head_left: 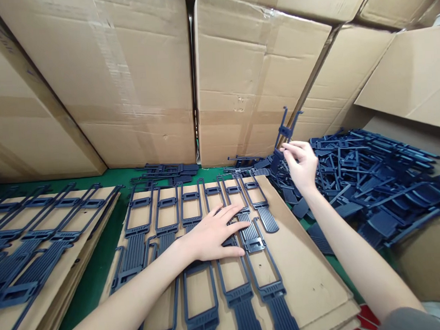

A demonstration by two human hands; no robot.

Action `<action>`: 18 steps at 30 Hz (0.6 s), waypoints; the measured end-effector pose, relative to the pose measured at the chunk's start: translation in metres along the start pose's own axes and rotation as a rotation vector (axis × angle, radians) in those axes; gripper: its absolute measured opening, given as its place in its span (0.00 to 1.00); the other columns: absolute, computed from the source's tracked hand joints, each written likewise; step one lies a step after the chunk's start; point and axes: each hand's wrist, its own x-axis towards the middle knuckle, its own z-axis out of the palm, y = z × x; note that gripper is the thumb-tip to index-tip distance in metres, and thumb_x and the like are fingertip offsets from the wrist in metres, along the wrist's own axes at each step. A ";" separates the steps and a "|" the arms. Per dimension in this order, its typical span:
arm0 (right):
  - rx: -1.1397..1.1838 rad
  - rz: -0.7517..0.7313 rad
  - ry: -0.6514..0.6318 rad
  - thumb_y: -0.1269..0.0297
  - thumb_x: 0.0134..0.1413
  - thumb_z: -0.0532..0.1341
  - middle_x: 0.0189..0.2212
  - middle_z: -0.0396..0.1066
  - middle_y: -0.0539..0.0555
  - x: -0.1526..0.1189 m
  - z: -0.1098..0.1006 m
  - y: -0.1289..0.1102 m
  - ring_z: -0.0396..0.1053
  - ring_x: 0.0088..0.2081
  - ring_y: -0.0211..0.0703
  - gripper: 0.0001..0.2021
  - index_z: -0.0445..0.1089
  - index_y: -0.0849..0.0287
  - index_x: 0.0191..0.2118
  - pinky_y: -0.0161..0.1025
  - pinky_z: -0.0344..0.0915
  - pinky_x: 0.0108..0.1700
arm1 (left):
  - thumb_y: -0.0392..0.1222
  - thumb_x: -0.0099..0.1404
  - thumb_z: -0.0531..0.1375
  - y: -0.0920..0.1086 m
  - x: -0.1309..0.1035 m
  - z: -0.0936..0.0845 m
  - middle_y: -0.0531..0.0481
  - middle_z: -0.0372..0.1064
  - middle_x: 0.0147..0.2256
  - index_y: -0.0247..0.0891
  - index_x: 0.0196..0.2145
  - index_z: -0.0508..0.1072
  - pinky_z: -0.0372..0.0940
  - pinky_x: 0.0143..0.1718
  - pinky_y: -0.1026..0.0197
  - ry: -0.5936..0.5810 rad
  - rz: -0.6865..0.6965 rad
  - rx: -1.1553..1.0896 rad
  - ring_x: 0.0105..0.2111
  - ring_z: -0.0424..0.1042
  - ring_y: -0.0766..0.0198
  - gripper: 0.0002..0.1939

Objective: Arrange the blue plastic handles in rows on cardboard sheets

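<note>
Several dark blue plastic frames with ribbed ends lie in rows on a cardboard sheet (300,263). My left hand (214,233) rests palm down over the middle of these rows, its fingers spread across some of the frames. Beyond the sheet's far right corner, my right hand (300,164) is raised with its fingers pinched on a blue plastic frame (285,131), whose two prongs point up. The lower part of that frame is partly hidden by the fingers. The frame (262,260) nearest my left fingertips lies on the sheet.
A large heap of loose blue frames (370,178) lies at the right. Another cardboard sheet (87,229) bearing frames is at the left. Small piles of frames (165,172) lie on the green surface (89,268) at the back. Big cardboard boxes (146,66) stand behind.
</note>
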 end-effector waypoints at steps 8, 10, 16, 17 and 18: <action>0.143 0.064 -0.109 0.61 0.52 0.66 0.38 0.69 0.53 -0.050 -0.094 -0.067 0.74 0.32 0.41 0.06 0.74 0.55 0.36 0.38 0.72 0.32 | 0.64 0.65 0.53 0.000 0.001 0.000 0.38 0.44 0.68 0.43 0.63 0.61 0.41 0.65 0.39 0.014 0.015 0.022 0.67 0.44 0.44 0.35; 0.174 0.155 -0.240 0.61 0.52 0.67 0.36 0.69 0.52 -0.069 -0.111 -0.074 0.73 0.29 0.40 0.06 0.72 0.54 0.36 0.38 0.71 0.31 | 0.64 0.65 0.54 0.000 0.002 0.000 0.38 0.44 0.67 0.43 0.62 0.62 0.41 0.64 0.39 0.015 0.015 0.024 0.67 0.44 0.44 0.34; 0.251 0.574 -0.588 0.56 0.54 0.64 0.21 0.70 0.50 -0.118 -0.124 -0.061 0.70 0.24 0.41 0.12 0.67 0.56 0.39 0.36 0.68 0.29 | 0.64 0.65 0.52 0.001 0.003 -0.001 0.39 0.43 0.68 0.43 0.62 0.61 0.39 0.65 0.40 0.000 0.011 0.031 0.67 0.44 0.46 0.34; 0.261 0.621 -0.627 0.55 0.54 0.64 0.20 0.69 0.49 -0.125 -0.123 -0.056 0.70 0.24 0.40 0.12 0.67 0.57 0.39 0.36 0.67 0.29 | 0.64 0.65 0.52 0.001 0.003 -0.001 0.39 0.43 0.68 0.43 0.62 0.61 0.39 0.65 0.40 -0.003 0.009 0.030 0.67 0.43 0.46 0.34; 0.274 0.659 -0.655 0.55 0.54 0.64 0.20 0.69 0.49 -0.130 -0.121 -0.052 0.70 0.24 0.40 0.13 0.67 0.57 0.39 0.36 0.67 0.29 | 0.64 0.65 0.52 0.001 0.003 -0.001 0.39 0.42 0.68 0.43 0.63 0.61 0.39 0.65 0.40 -0.008 0.006 0.031 0.67 0.43 0.46 0.34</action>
